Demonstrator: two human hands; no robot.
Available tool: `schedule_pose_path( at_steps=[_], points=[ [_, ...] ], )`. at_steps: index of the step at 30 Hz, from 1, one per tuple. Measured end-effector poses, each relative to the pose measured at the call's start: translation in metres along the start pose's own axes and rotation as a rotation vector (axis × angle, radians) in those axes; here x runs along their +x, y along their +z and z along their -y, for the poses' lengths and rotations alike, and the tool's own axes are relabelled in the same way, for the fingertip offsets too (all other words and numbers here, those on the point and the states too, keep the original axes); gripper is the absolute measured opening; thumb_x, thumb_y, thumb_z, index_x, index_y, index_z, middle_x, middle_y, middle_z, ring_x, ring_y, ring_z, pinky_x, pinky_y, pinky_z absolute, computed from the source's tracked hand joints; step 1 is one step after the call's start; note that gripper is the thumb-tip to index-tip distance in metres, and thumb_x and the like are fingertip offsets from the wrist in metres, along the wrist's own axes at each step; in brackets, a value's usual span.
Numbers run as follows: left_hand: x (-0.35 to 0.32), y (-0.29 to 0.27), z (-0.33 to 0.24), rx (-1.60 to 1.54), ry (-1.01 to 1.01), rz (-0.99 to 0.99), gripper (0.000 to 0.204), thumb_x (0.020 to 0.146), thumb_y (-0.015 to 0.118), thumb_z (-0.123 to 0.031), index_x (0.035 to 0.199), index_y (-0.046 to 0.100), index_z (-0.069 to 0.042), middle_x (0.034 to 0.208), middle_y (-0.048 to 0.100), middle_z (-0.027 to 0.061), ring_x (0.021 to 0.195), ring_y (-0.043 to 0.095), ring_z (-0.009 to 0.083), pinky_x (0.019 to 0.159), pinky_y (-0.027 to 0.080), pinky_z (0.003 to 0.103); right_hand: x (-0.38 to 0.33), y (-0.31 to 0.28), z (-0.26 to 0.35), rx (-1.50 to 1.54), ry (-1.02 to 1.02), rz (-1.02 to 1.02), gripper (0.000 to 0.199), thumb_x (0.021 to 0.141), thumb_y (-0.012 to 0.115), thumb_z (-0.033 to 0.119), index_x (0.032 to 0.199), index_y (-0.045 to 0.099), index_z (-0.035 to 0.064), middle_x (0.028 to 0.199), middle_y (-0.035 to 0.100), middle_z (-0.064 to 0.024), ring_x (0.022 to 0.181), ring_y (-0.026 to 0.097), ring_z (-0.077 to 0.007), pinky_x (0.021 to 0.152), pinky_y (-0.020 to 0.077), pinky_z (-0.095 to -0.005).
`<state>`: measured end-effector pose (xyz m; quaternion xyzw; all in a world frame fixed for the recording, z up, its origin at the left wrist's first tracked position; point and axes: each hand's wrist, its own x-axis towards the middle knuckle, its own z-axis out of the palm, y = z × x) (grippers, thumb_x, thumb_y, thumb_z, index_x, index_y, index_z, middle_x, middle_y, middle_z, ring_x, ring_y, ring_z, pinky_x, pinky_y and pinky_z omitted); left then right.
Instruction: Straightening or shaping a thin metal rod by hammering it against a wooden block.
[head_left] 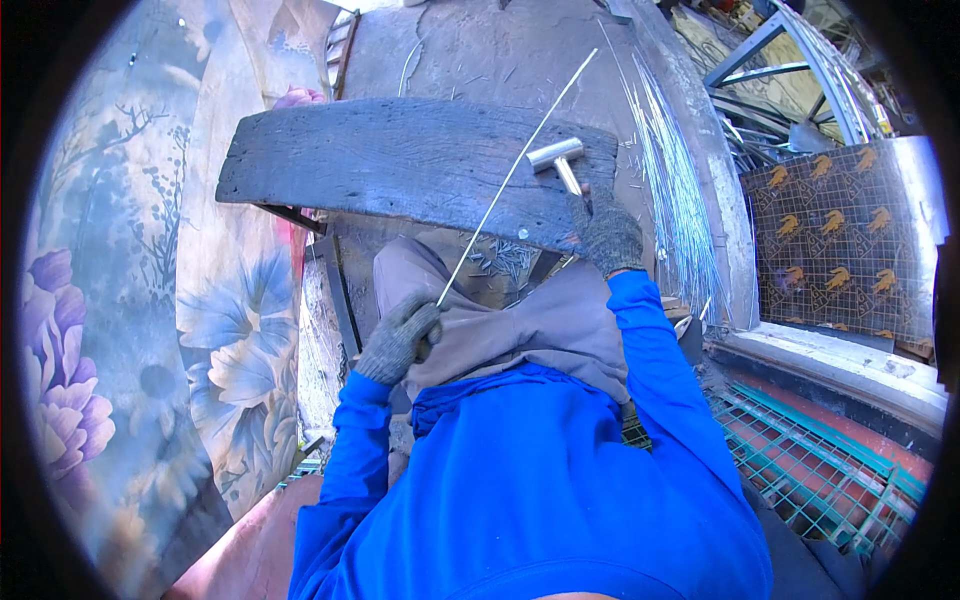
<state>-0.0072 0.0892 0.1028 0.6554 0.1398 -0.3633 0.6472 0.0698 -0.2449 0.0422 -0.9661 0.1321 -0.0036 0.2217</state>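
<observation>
Nearest, on the person's lap, the left hand (pixel 400 338) in a grey knit glove is closed around the near end of a thin metal rod (pixel 515 170). The rod runs up and to the right, across a dark, weathered wooden plank (pixel 400 165) that lies crosswise just beyond the knees, and its far end reaches past the plank's far edge. The right hand (pixel 608 238), gloved alike, is wrapped around the handle of a small hammer (pixel 558 157) whose bright metal head rests on the plank just right of the rod.

The rod looks light and springy, likely to whip or bend if held only at one end; a grip close to the plank would steady it, and the gloves should help against slipping. The hammer seems dense at the head, best held low on the handle.

Further right lies a sheaf of similar wires (pixel 675 190). Beyond it a dark sheet (pixel 840 240) with rows of orange figures leans at the right.
</observation>
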Motion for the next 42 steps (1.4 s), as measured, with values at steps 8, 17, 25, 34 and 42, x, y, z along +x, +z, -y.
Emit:
schedule_pose_path(
  at_steps=[8, 17, 25, 34, 42],
  points=[
    [-0.031, -0.055, 0.001, 0.497, 0.164, 0.006, 0.023, 0.097, 0.057, -0.019, 0.114, 0.065, -0.008, 0.082, 0.064, 0.0036, 0.068, 0.058, 0.0083, 0.061, 0.047, 0.025, 0.059, -0.076, -0.033, 1.415, 0.404, -0.362, 0.033, 0.1, 0.052, 0.036, 0.115, 0.055, 0.0068, 0.093, 0.062, -0.0117, 0.082, 0.063, -0.0209, 0.071, 0.0543, -0.0371],
    [-0.009, -0.049, -0.042, 0.82, 0.599, -0.247, 0.018, 0.092, 0.062, -0.014, 0.105, 0.064, -0.002, 0.089, 0.062, 0.0104, 0.083, 0.061, 0.0223, 0.076, 0.049, 0.035, 0.021, -0.202, -0.059, 1.747, 0.028, -0.462, 0.015, 0.092, 0.067, 0.022, 0.096, 0.066, 0.0069, 0.09, 0.068, -0.0047, 0.081, 0.065, -0.017, 0.079, 0.0528, -0.0339],
    [0.074, -0.052, -0.124, 0.961, 1.148, -0.837, 0.017, 0.091, 0.063, -0.017, 0.105, 0.066, -0.007, 0.107, 0.065, 0.0164, 0.1, 0.061, 0.0357, 0.086, 0.048, 0.041, -0.059, -0.236, -0.043, 1.466, -0.054, -0.708, 0.023, 0.096, 0.061, 0.021, 0.11, 0.064, 0.0029, 0.092, 0.068, -0.0083, 0.079, 0.065, -0.0147, 0.066, 0.0532, -0.0243],
    [0.131, -0.015, -0.107, 0.889, 1.087, -0.809, 0.023, 0.092, 0.062, -0.023, 0.111, 0.065, -0.011, 0.121, 0.063, 0.0133, 0.116, 0.057, 0.0331, 0.099, 0.043, 0.043, -0.097, -0.226, 0.003, 1.094, -0.085, -0.921, 0.029, 0.1, 0.052, 0.022, 0.119, 0.057, 0.0005, 0.094, 0.065, -0.013, 0.074, 0.062, -0.0166, 0.062, 0.0518, -0.0276],
    [0.103, 0.009, -0.114, 0.909, 1.139, -0.615, 0.031, 0.085, 0.072, -0.026, 0.111, 0.067, -0.011, 0.124, 0.061, 0.0152, 0.119, 0.055, 0.0314, 0.104, 0.039, 0.045, -0.106, -0.224, 0.009, 1.258, -0.21, -0.871, 0.026, 0.1, 0.053, 0.023, 0.119, 0.057, 0.0055, 0.101, 0.064, -0.014, 0.077, 0.061, -0.0181, 0.063, 0.0529, -0.0306]
  ],
)
